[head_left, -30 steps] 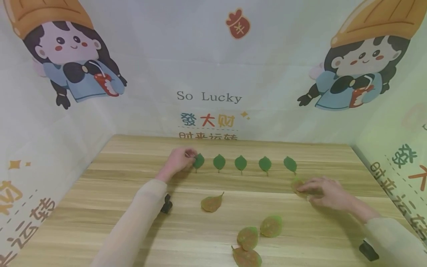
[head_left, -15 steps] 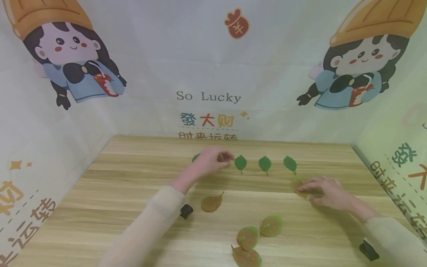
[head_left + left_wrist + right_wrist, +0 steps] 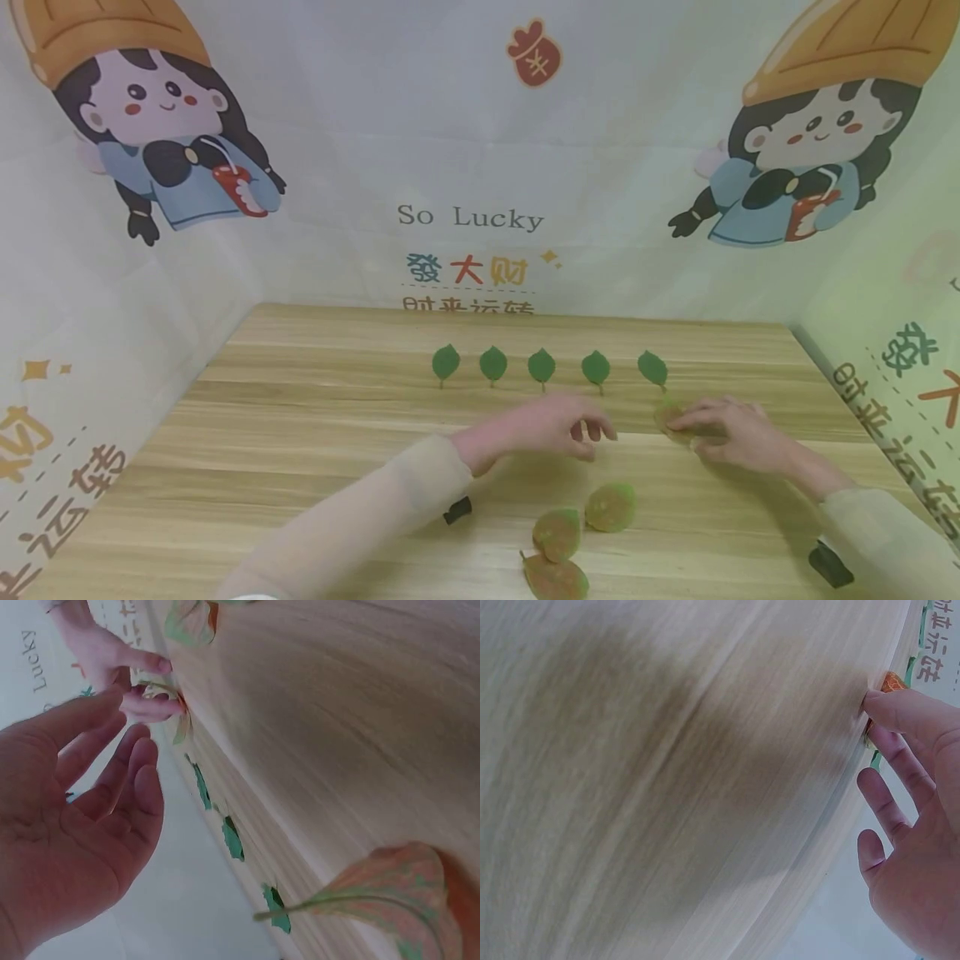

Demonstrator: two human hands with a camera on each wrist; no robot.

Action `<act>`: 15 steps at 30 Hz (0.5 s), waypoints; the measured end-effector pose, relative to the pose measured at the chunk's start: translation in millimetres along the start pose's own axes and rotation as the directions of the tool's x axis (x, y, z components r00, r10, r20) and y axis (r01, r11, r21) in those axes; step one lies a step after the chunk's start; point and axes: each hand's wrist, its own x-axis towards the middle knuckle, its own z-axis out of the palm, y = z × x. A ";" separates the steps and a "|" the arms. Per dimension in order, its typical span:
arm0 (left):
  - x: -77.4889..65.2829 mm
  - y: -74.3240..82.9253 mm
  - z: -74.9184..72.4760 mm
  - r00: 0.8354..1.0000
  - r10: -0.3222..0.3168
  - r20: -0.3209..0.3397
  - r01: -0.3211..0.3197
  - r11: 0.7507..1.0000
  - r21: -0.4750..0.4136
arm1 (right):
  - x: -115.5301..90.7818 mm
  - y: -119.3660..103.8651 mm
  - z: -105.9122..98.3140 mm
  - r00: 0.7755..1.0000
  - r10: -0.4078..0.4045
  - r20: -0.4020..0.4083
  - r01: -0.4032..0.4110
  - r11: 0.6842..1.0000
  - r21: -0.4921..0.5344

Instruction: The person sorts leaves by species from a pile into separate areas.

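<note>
My left hand (image 3: 555,425) hovers over the middle of the table, palm facing inward and fingers loosely bent around nothing. With its fingertips, my right hand (image 3: 738,433) touches a reddish-green leaf (image 3: 667,415) on the table, just below the rightmost green leaf (image 3: 652,368). The thumb stands apart from the index finger there. In the right wrist view an orange bit of that leaf (image 3: 892,681) shows beyond the thumb. A brown-green leaf (image 3: 397,892) with a long stem lies near the left hand in the left wrist view; the left arm covers it in the head view.
Several green leaves, among them this middle one (image 3: 542,365), form a row along the back of the wooden table (image 3: 300,417). Three reddish-green leaves (image 3: 557,535) lie toward the front, two overlapping. A printed cloth (image 3: 465,150) walls the back and sides.
My left hand has moved from the leftmost green leaf rightward past the row, then toward the front. Its arm now covers the brown-green leaf. The right hand stays on its leaf.
</note>
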 end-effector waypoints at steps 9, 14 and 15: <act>6.6 1.3 24.8 0.990 0.061 0.127 -0.066 0.997 0.038 | -0.3 0.6 0.1 1.000 -0.002 -0.002 0.002 1.000 -0.004; 9.8 0.5 34.6 0.989 0.053 0.135 -0.062 0.996 0.059 | -0.9 0.7 0.9 1.000 0.004 -0.002 -0.004 1.000 -0.006; 9.9 0.9 35.8 0.990 0.045 0.131 -0.053 0.997 0.058 | -1.0 0.8 1.3 1.000 0.005 -0.002 -0.005 1.000 -0.006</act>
